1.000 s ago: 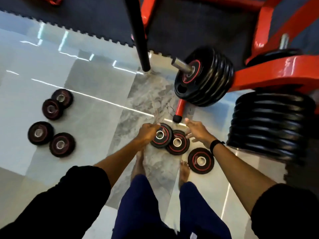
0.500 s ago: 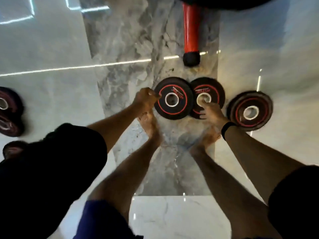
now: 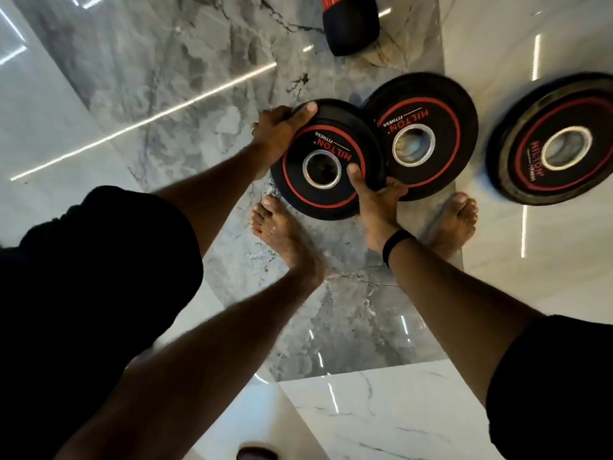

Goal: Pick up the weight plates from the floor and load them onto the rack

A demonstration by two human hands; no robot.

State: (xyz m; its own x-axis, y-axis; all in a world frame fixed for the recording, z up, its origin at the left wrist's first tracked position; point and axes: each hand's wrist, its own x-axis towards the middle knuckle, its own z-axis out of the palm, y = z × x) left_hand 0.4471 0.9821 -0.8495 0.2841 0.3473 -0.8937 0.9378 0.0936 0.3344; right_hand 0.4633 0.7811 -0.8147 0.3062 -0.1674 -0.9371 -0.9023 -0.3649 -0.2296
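Plate [image 3: 326,180] edge-gripped between both hands

A glossy marble floor [image 3: 185,104] is filling the view, a grey veined band running between paler tiles and catching streaks of ceiling light. Two bare feet [image 3: 282,234] are standing on the grey band. A black wristband [image 3: 396,244] is circling one wrist.

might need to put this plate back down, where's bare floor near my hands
Open grey marble left of the left hand, up to the rack foot. Crowded right: the held plate overlaps the second plate, third plate beyond, bare feet beneath.
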